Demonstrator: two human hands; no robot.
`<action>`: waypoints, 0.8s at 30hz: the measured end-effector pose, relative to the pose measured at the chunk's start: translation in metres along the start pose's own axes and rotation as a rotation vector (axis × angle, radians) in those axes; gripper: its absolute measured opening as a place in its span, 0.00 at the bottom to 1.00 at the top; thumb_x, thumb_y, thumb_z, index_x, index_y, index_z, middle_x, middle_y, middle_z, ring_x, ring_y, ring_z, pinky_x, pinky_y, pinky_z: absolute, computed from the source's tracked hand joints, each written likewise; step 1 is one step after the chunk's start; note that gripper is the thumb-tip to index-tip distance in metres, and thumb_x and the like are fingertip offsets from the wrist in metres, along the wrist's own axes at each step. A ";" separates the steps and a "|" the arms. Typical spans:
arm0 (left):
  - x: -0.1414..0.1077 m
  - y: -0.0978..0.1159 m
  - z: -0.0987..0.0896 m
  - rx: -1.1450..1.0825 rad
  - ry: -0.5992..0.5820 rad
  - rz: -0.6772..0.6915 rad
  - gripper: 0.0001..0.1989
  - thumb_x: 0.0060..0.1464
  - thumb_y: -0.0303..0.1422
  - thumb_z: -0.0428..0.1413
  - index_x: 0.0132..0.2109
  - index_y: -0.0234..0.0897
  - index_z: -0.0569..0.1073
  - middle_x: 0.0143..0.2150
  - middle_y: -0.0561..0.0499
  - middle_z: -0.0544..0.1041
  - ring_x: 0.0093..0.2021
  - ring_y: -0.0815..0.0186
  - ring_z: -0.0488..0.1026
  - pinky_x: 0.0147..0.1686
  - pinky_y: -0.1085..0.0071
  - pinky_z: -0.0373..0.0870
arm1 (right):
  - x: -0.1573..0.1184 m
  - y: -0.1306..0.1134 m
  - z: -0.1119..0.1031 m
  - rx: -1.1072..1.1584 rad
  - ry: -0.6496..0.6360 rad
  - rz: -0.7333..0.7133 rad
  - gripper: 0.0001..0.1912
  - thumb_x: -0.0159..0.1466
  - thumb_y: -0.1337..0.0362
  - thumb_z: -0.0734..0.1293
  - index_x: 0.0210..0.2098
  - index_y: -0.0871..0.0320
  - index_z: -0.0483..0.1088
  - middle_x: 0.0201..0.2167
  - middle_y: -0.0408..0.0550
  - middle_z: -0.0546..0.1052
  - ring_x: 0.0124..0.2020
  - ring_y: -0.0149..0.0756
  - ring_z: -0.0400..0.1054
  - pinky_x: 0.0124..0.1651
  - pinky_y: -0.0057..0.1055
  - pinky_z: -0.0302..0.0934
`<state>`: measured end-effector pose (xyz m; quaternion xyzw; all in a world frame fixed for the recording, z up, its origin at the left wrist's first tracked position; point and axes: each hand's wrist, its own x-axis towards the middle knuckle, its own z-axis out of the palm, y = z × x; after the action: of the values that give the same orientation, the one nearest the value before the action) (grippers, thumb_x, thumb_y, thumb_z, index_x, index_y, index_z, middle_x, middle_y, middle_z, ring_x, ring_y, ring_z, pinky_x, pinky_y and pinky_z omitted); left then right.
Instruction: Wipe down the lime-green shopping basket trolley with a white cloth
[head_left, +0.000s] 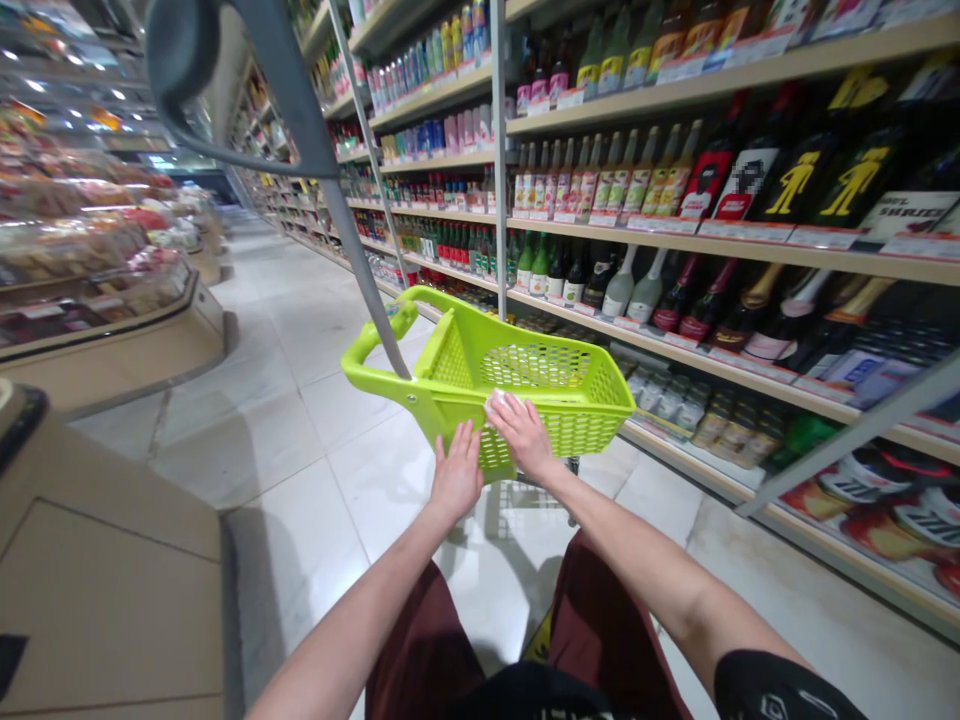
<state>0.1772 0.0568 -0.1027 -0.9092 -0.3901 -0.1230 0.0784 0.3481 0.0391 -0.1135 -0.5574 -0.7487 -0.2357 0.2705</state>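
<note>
Supermarket aisle, white tile floor [300, 440]. Right of the hands, long pale wooden shelves [720, 240] carry rows of glass bottles [645, 290]; left of them, a tan display counter [97, 600] stands close by. Ahead of both hands sits a lime-green perforated plastic basket [570, 432] with a curved handle, a thin metal frame showing beneath it. A slim grey metal bar [360, 250] crosses above its left end.

Left hand [456, 472]: fingers spread, flat against the basket's near wall. Right hand [523, 433]: fingers spread, palm down, pressing a crumpled white wipe [495, 401] on the rim, no pinch visible.

Risk: uneven pressure could shift the basket toward the bottles; a loose wipe could slip inside.
</note>
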 end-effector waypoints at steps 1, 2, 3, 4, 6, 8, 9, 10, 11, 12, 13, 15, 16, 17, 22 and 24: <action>0.003 0.002 -0.001 0.005 0.003 0.000 0.31 0.46 0.27 0.45 0.60 0.29 0.52 0.64 0.41 0.48 0.64 0.57 0.43 0.58 0.49 0.42 | 0.002 0.005 -0.003 -0.005 0.011 0.030 0.22 0.63 0.72 0.54 0.56 0.55 0.57 0.59 0.47 0.58 0.63 0.38 0.38 0.60 0.45 0.39; 0.006 0.004 -0.003 0.010 0.005 0.002 0.31 0.46 0.27 0.45 0.60 0.29 0.52 0.64 0.42 0.48 0.64 0.57 0.42 0.58 0.49 0.42 | 0.002 0.009 -0.004 -0.011 0.010 0.044 0.22 0.63 0.72 0.54 0.56 0.55 0.57 0.59 0.46 0.58 0.63 0.38 0.38 0.61 0.45 0.39; 0.008 0.007 -0.004 0.014 0.005 0.007 0.31 0.46 0.27 0.45 0.60 0.29 0.52 0.64 0.42 0.47 0.64 0.58 0.42 0.59 0.50 0.42 | 0.000 0.013 -0.003 -0.014 -0.002 0.045 0.22 0.63 0.72 0.54 0.56 0.55 0.57 0.58 0.46 0.58 0.63 0.38 0.39 0.61 0.44 0.39; 0.010 0.010 -0.005 0.018 0.005 0.016 0.31 0.47 0.28 0.45 0.60 0.30 0.51 0.64 0.42 0.47 0.64 0.58 0.42 0.59 0.50 0.41 | -0.006 0.016 0.001 -0.016 -0.024 0.038 0.21 0.63 0.71 0.54 0.56 0.55 0.57 0.58 0.47 0.59 0.62 0.38 0.40 0.60 0.44 0.39; 0.012 0.016 -0.005 0.024 -0.002 0.042 0.32 0.47 0.28 0.45 0.61 0.31 0.51 0.64 0.43 0.47 0.64 0.58 0.41 0.59 0.50 0.41 | -0.022 0.019 0.010 -0.014 -0.078 0.021 0.21 0.63 0.71 0.56 0.55 0.56 0.58 0.57 0.48 0.60 0.62 0.38 0.41 0.60 0.45 0.41; 0.012 0.020 -0.003 0.028 -0.018 0.069 0.32 0.47 0.28 0.44 0.61 0.31 0.50 0.64 0.44 0.47 0.64 0.58 0.41 0.59 0.50 0.41 | -0.040 0.017 0.020 -0.010 -0.135 0.017 0.21 0.62 0.72 0.57 0.54 0.57 0.59 0.56 0.50 0.61 0.62 0.38 0.43 0.59 0.46 0.43; 0.011 0.022 -0.001 0.028 -0.027 0.079 0.31 0.47 0.28 0.44 0.61 0.31 0.50 0.64 0.44 0.46 0.64 0.58 0.41 0.59 0.50 0.41 | -0.048 0.016 0.023 -0.007 -0.162 0.017 0.20 0.61 0.72 0.57 0.54 0.57 0.60 0.56 0.50 0.62 0.61 0.38 0.44 0.59 0.47 0.44; 0.011 0.023 0.001 0.027 -0.037 0.086 0.31 0.48 0.28 0.44 0.61 0.31 0.50 0.64 0.43 0.46 0.64 0.59 0.41 0.59 0.49 0.41 | -0.054 0.015 0.024 -0.003 -0.182 0.015 0.20 0.61 0.73 0.57 0.53 0.57 0.61 0.56 0.50 0.63 0.61 0.38 0.45 0.58 0.47 0.44; 0.010 0.024 0.003 0.026 -0.044 0.092 0.31 0.48 0.28 0.44 0.61 0.31 0.51 0.64 0.43 0.46 0.64 0.59 0.41 0.59 0.49 0.40 | -0.058 0.015 0.024 0.002 -0.194 0.012 0.20 0.61 0.73 0.57 0.53 0.57 0.61 0.55 0.49 0.63 0.61 0.38 0.46 0.58 0.46 0.45; 0.010 0.025 0.005 0.026 -0.048 0.096 0.31 0.48 0.29 0.44 0.60 0.31 0.51 0.64 0.43 0.46 0.64 0.59 0.41 0.59 0.49 0.40 | -0.060 0.015 0.021 0.005 -0.190 0.014 0.21 0.61 0.73 0.57 0.53 0.56 0.60 0.56 0.49 0.63 0.61 0.38 0.45 0.58 0.46 0.44; 0.011 0.025 0.006 0.026 -0.050 0.098 0.31 0.48 0.29 0.44 0.60 0.30 0.51 0.64 0.43 0.46 0.64 0.59 0.41 0.59 0.49 0.40 | -0.059 0.017 0.016 0.005 -0.171 0.028 0.22 0.61 0.74 0.56 0.54 0.56 0.60 0.56 0.48 0.62 0.61 0.38 0.44 0.59 0.46 0.43; 0.013 0.026 0.007 0.025 -0.050 0.098 0.31 0.47 0.28 0.44 0.60 0.30 0.51 0.64 0.43 0.46 0.64 0.59 0.41 0.58 0.48 0.40 | -0.054 0.025 0.003 -0.008 -0.098 0.095 0.24 0.61 0.74 0.55 0.56 0.55 0.57 0.58 0.47 0.59 0.62 0.38 0.41 0.60 0.46 0.40; 0.016 0.027 0.007 0.024 -0.049 0.097 0.31 0.47 0.28 0.44 0.60 0.30 0.51 0.64 0.43 0.46 0.64 0.59 0.41 0.58 0.48 0.39 | -0.050 0.030 -0.003 -0.020 -0.057 0.141 0.25 0.61 0.74 0.54 0.57 0.55 0.55 0.59 0.47 0.58 0.63 0.38 0.39 0.60 0.46 0.38; 0.018 0.028 0.007 0.022 -0.049 0.097 0.31 0.47 0.28 0.44 0.60 0.29 0.51 0.64 0.43 0.46 0.64 0.59 0.41 0.58 0.48 0.39 | -0.047 0.036 -0.008 -0.033 -0.022 0.183 0.25 0.61 0.74 0.54 0.58 0.55 0.54 0.59 0.47 0.57 0.63 0.38 0.38 0.60 0.45 0.37; 0.028 0.047 0.007 0.012 -0.062 0.137 0.31 0.48 0.28 0.43 0.60 0.29 0.51 0.64 0.43 0.46 0.64 0.59 0.40 0.58 0.48 0.38 | -0.057 0.055 -0.003 -0.057 -0.032 0.207 0.25 0.61 0.75 0.53 0.58 0.55 0.54 0.58 0.47 0.59 0.63 0.37 0.39 0.60 0.45 0.39; 0.030 0.057 0.011 0.009 -0.076 0.167 0.30 0.49 0.28 0.43 0.60 0.30 0.51 0.65 0.43 0.46 0.64 0.59 0.40 0.58 0.48 0.38 | -0.075 0.054 0.009 -0.051 -0.092 0.196 0.26 0.60 0.75 0.55 0.57 0.55 0.55 0.58 0.49 0.59 0.62 0.38 0.41 0.59 0.46 0.40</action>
<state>0.2402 0.0413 -0.1071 -0.9422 -0.3161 -0.0798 0.0777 0.4157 0.0065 -0.1672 -0.6449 -0.6960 -0.2011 0.2433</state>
